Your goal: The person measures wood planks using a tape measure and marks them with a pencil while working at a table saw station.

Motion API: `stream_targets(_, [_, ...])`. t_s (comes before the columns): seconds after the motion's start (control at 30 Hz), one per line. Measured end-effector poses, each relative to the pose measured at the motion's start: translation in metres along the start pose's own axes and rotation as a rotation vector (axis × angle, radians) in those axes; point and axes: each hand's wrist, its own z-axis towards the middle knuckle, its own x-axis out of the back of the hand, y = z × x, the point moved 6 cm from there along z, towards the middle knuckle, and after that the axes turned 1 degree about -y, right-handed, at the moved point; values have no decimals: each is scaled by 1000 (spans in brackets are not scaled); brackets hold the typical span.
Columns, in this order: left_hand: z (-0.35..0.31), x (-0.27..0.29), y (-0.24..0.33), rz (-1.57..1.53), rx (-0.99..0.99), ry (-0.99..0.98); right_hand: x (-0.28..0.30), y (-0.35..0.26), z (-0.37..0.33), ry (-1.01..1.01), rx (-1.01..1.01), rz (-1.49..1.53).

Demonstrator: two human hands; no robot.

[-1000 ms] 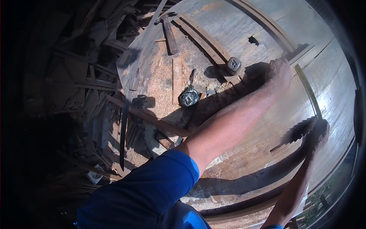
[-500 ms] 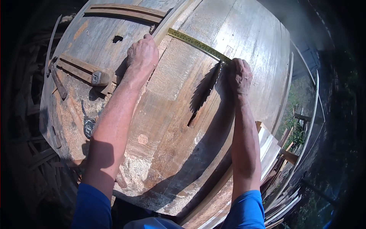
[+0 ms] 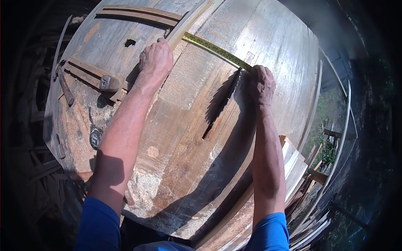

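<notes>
A yellow tape measure blade (image 3: 215, 50) lies stretched across a wooden saw table (image 3: 268, 29). My left hand (image 3: 155, 60) presses down on the wood at the blade's left end, beside a pale wooden fence strip (image 3: 184, 27). My right hand (image 3: 261, 83) pins the blade's right end next to the toothed circular saw blade (image 3: 222, 102) that rises through a slot in the table. Both forearms reach up from blue sleeves.
A hammer (image 3: 106, 82) lies on wooden strips at the left of the table, with a small round tape case (image 3: 96, 137) below it. Curved strips (image 3: 142, 12) lie at the far edge. Stacked boards (image 3: 295, 163) sit to the right, offcuts on the ground left.
The view swung from the littered left side to the table centre. My hands went from apart to holding the tape blade taut beside the saw blade; since half a second ago little has moved.
</notes>
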Motion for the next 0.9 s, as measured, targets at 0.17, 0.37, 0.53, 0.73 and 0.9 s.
stream_targets(0.17, [2, -3, -5, -14, -31, 6, 2, -4, 3, 21, 0, 39])
stream_targets(0.37, [-6, 10, 6, -5, -39, -69, 3, 2, 1, 22, -11, 38])
stream_targets(0.53, [-4, 6, 8, 0, -25, -88, 4, 4, -2, -1, 12, 59])
stream_targets(0.73, [0, 6, 7, -7, -35, -103, 3, 3, -2, 9, 31, 73])
stream_targets(0.9, [3, 0, 2, -15, -43, -79, 5, -1, -1, 35, 59, 80])
